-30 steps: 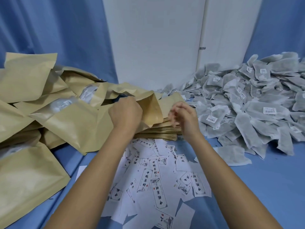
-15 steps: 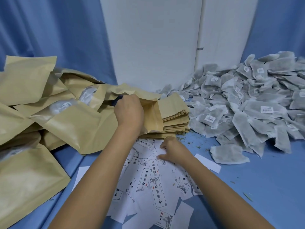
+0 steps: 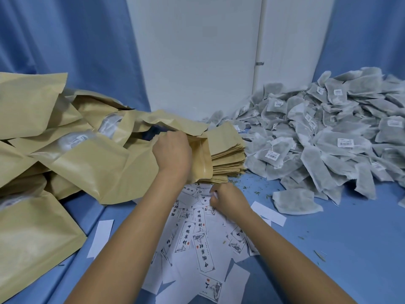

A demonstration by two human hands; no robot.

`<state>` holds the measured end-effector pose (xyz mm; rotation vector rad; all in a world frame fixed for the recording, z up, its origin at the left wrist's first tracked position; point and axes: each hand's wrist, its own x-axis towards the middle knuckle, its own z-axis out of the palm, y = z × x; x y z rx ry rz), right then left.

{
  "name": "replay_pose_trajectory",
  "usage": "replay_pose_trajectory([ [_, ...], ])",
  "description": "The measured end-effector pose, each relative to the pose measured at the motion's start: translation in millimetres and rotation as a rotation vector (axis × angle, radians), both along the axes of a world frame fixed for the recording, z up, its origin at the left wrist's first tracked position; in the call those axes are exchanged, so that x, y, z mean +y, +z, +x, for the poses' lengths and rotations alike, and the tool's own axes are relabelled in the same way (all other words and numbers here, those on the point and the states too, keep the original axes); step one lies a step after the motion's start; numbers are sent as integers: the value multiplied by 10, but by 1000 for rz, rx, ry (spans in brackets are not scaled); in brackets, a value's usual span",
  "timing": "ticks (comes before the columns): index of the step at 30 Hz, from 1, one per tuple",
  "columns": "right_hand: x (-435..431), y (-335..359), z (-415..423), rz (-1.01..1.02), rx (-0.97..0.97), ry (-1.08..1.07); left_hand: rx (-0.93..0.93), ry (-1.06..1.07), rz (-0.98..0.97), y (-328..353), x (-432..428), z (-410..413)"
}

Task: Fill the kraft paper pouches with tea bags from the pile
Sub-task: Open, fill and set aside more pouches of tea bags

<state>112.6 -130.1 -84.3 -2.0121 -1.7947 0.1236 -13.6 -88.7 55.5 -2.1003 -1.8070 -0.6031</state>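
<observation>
A: Left hand [image 3: 173,152]?
B: Curled tight round the mouth edge of one kraft paper pouch [image 3: 200,160]. Held upright with gaping mouth; matte tan outside, glossy lining inside. Touching the front of the flat stack.

A: Stack?
B: One stack of empty pouches [image 3: 228,150]: flat, rectangular, thin tan sheets. Too many layers to count.

A: Right hand [image 3: 228,199]?
B: Low over the printed labels, fingers bent, tips pinching one small white label slip [image 3: 214,195]. Nothing else in the grip.

A: Tea bags?
B: One pile of tea bags [image 3: 328,132], right of the stack, banked against the wall. Grey-white gauzy mesh, soft pillow shapes, white barcode tags on several. Beyond counting. One stray tea bag [image 3: 295,201] just clear of the pile's near edge, flat on the blue cloth [image 3: 350,238].

A: Rest?
B: Heap of filled pouches [image 3: 65,150] at left: puffed, creased, clear windows visible on at least three. Loose spread of printed labels [image 3: 199,233]: thin white paper, black characters. Two blank white strips, one on the left [image 3: 100,238], one on the right [image 3: 268,212].
</observation>
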Motion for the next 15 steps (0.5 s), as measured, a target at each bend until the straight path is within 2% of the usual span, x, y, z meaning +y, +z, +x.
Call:
replay_pose_trajectory([
  [2,-84,71,23,263,355,-218,11,0,10,-25,-1,14],
  [4,-197,232,56,644,808,-348,10,-10,25,-52,-11,25],
  [5,-229,323,58,748,924,-322,5,-15,35,-71,-19,29],
  [6,-220,411,25,765,943,-257,3,-20,45,-88,-30,34],
  [9,-14,637,-239,475,761,-104,2,-37,94,-131,-91,72],
  [10,75,690,-345,350,742,-97,-9,-45,105,-143,-131,94],
  [12,175,794,-517,140,843,-41,-33,-83,101,-166,-223,148],
  [15,283,881,-595,-51,759,133,-20,-101,60,-204,-262,131],
])
